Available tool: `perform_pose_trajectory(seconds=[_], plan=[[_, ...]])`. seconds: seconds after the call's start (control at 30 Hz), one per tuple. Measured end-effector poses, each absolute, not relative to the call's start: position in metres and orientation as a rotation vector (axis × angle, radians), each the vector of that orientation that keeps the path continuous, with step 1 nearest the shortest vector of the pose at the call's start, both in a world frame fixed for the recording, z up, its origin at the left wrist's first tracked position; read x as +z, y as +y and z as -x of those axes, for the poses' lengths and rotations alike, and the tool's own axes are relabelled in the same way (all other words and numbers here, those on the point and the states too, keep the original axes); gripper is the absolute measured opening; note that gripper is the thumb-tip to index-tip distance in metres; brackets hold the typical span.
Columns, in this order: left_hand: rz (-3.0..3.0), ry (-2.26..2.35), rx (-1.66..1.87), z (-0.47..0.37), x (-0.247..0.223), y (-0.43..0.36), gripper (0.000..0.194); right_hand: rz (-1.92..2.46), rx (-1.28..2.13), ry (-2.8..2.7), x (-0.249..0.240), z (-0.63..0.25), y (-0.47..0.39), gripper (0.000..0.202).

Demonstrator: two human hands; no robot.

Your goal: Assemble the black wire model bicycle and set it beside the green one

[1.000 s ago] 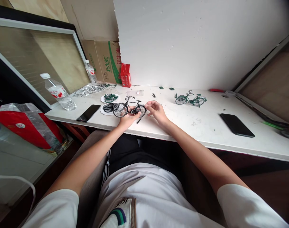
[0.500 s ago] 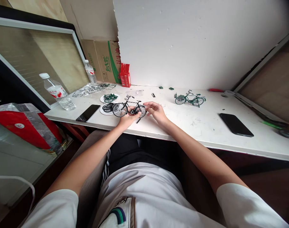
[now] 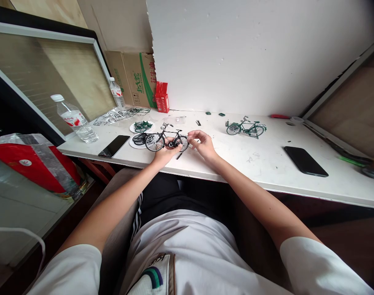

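Note:
A black model bicycle (image 3: 165, 138) is held upright over the white table, its front wheel to the left. My left hand (image 3: 166, 152) is closed around its lower middle, thumb by the pedals and rear wheel. My right hand (image 3: 202, 144) is at the bicycle's back end, fingers bent together in a pinch close to the rear wheel; whatever lies between the fingertips is too small to make out. Below the rear wheel a thin black strip (image 3: 179, 156) lies on the table. A green model bicycle (image 3: 245, 128) stands farther right.
Two small plates (image 3: 132, 143) hold black and green model parts. Empty part frames (image 3: 125, 115) lie behind them. Water bottles (image 3: 74, 121) stand at the left. A phone (image 3: 114, 146) lies left, another black phone (image 3: 306, 161) right. A red box (image 3: 162, 98) stands at the back.
My right hand has shifted very slightly at the rear wheel, its fingertips drawn closer together. The black bicycle has tilted a touch; my left hand keeps its hold.

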State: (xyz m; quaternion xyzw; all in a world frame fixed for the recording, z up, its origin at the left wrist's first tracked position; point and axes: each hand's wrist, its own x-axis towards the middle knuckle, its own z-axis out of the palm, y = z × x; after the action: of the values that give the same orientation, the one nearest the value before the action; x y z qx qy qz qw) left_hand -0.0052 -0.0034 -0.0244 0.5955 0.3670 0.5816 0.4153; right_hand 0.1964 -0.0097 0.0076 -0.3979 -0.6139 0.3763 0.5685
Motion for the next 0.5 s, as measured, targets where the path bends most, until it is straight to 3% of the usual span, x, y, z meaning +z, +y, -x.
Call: perform_pose_trajectory(seconds=[0.17, 0.5], plan=[[-1.510, 0.948, 1.496, 0.0034, -0.0212, -0.0070, 0.045, 0.993, 0.895, -1.439, 0.0067, -0.1973, -0.0096, 0.036], [-1.535, 0.943, 1.467, 0.0032, -0.0212, -0.0071, 0.044, 1.024, 0.904, -1.499, 0.0130, -0.1956, -0.0179, 0.052]])
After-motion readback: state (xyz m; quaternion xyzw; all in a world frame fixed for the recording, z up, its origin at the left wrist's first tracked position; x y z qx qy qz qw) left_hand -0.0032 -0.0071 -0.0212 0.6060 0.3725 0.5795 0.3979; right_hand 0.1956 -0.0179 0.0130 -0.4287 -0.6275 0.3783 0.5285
